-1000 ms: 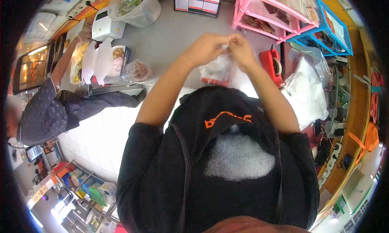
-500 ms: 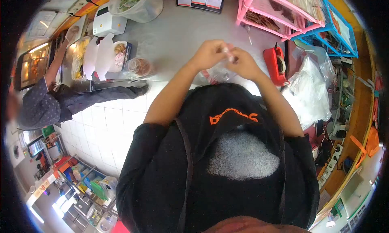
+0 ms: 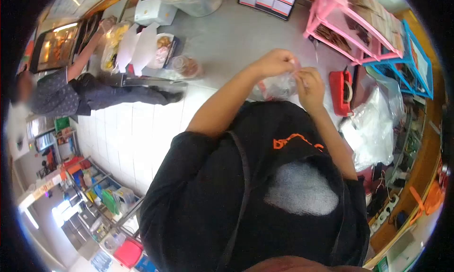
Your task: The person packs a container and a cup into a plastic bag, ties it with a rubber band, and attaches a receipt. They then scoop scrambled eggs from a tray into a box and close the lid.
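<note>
A small clear plastic bag (image 3: 280,86) hangs from my fingers close to my apron, and something reddish shows inside it. Its gathered top is pinched by my left hand (image 3: 275,63), fingers closed. Against the other side of that top, my right hand (image 3: 311,86) is closed too, thumb and fingers pressed together. The two hands almost touch, over the near edge of the steel counter (image 3: 236,40). What exactly lies in the bag cannot be made out.
To the right are a red tape dispenser (image 3: 341,93), clear plastic bags (image 3: 373,130), and pink (image 3: 352,28) and blue racks (image 3: 418,68). Leftward stand a clear cup (image 3: 185,66), an open white box (image 3: 142,49), a tub of greens (image 3: 203,1) and another person (image 3: 52,92).
The whole view has shifted, with the counter items now further right. My right hand has turned and dropped a little below the left, and the bag's top is still between them.
</note>
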A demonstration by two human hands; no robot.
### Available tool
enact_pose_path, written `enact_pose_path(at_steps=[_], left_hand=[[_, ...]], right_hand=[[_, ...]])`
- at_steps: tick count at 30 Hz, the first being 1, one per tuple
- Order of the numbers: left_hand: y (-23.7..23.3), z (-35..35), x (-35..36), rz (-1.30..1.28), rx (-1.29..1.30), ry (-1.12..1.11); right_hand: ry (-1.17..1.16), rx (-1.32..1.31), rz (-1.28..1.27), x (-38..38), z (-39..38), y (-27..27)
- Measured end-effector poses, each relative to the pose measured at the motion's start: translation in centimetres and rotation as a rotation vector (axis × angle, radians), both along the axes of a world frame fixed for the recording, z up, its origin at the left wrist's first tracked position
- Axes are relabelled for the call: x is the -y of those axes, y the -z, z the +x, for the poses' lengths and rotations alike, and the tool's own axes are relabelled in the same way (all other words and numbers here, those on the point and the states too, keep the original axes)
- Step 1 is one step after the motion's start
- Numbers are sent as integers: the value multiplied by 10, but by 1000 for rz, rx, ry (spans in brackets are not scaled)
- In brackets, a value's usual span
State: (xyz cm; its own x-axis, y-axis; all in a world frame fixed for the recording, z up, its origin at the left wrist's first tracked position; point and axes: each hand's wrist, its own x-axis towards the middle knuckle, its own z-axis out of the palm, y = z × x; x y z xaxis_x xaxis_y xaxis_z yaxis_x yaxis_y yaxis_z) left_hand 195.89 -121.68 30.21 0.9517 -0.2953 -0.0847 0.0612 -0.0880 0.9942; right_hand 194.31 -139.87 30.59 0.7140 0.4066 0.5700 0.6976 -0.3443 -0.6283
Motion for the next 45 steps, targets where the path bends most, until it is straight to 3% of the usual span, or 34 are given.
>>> enact_pose_path(at_steps=[1,3,4,6,10,12,16,18,19,21,22,23,24,25,27,30,32,34,36,40,43,45], left_hand=[[0,2,2,6,-3,-15],[1,10,7,446,383,-57],[3,13,9,437,381,-53],[7,23,14,568,416,-155],[17,46,14,760,599,-183],[19,51,8,1102,656,-364],[8,51,4,1094,572,-394],[-6,40,9,1040,327,-232],[-11,34,7,1033,333,-230],[-22,19,-5,369,-141,-47],[-14,10,-9,369,-140,-43],[3,-1,-13,185,-125,35],[10,-10,-15,4,-111,112],[4,-19,-14,10,-110,113],[-7,-39,-5,-253,-276,79],[8,-50,12,-404,-167,-43],[18,-51,15,-295,-62,-48],[12,-52,15,-171,44,-78],[-3,-56,18,172,188,-91],[-6,-61,19,39,84,-212],[-15,-65,16,147,208,-221],[-21,-65,14,327,695,-269]], right_hand=[[-15,-3,6,0,1,-3],[-104,-95,-67,4,1,-8],[-98,-99,-74,4,-1,-6],[-166,-595,27,3,-5,-2],[-214,-631,-19,10,-8,-22],[-318,-366,-146,14,-17,-31],[-339,-353,-206,23,-31,-41],[-319,-294,-185,28,-28,-38],[-311,-234,-162,30,-26,-36],[-253,-371,-64,29,-26,-33],[-199,-512,39,29,-28,-29],[-198,-508,41,28,-28,-22],[-223,-799,250,27,-29,-12],[-245,-1089,465,24,-29,-8],[-224,-1099,504,23,-30,-7],[-135,-1071,481,22,-32,-8],[-85,-1033,425,21,-31,-6],[-140,-440,153,20,-26,-3],[-95,-383,104,15,-24,-8],[-32,-207,91,7,-17,1],[-57,-402,301,-3,-20,11],[-99,-555,341,-6,-22,12]])
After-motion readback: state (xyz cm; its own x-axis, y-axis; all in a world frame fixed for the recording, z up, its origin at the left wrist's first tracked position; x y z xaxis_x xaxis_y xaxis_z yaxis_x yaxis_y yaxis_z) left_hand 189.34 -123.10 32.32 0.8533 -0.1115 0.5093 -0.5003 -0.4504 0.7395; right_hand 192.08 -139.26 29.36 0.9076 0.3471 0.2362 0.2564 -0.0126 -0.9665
